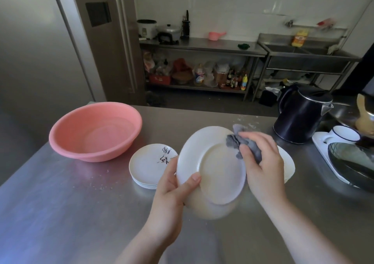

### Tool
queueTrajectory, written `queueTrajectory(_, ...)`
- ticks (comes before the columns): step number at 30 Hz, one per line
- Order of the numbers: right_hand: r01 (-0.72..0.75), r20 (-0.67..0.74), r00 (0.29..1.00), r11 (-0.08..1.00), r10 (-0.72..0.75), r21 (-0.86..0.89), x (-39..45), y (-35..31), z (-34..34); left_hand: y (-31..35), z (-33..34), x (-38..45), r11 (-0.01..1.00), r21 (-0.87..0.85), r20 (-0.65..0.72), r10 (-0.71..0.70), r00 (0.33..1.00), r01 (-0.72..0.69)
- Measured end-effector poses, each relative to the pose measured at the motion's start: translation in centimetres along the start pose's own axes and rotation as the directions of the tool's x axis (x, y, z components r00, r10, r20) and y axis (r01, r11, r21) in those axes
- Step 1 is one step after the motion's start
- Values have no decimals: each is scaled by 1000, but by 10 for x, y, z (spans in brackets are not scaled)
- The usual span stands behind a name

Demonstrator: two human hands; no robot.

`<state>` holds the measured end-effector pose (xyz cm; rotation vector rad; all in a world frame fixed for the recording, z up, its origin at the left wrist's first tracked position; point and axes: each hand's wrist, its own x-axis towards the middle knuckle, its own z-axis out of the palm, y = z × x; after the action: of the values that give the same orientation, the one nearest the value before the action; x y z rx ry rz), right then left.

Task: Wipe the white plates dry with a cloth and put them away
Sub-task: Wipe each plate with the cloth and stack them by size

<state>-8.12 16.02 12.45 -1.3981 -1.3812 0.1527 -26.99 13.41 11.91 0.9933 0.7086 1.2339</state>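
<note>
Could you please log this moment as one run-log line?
left hand: holds white plate | right hand: wipes it with grey cloth

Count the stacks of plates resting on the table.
2: one stack left of the held plate, one mostly hidden behind the right hand. More may be hidden.

Left hand (pixel 172 191) holds tilted plate (pixel 214 174); right hand (pixel 263 162) presses cloth (pixel 236 140).

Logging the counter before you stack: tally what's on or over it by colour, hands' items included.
White: 3 (held plate, small plate stack, plate stack behind right hand)
Pink: 1 (basin)
Grey: 1 (cloth)
Black: 1 (kettle)
Total: 6
</note>
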Motion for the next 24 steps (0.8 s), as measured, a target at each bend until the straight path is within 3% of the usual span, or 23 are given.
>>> queueTrajectory(2,134,81,988,990,-131,-40,8,-12,1,0,2,0,998,65,67,-3,998,-2)
queueTrajectory(5,362,248,907,931,-340,-45,8,-29,6,-1,5,1,995,103,82,6,997,-15)
queueTrajectory(10,515,371,799,857,-473,-19,-1,-35,13,0,5,1,990,132,62,35,997,-43)
queueTrajectory(13,461,307,844,887,-439,0,-2,-35,11,0,4,0,992,120,72,26,997,-34)
queueTrajectory(16,294,86,952,956,-293,-2,-5,-31,2,3,-1,3,998,58,30,9,1000,-11)
queueTrajectory(18,186,-29,982,983,-186,2,-11,-25,-5,6,-4,6,999,27,-2,19,1000,-19)
queueTrajectory(24,101,-35,994,994,-102,-47,-33,-15,0,6,-2,8,998,18,-61,66,996,-65)
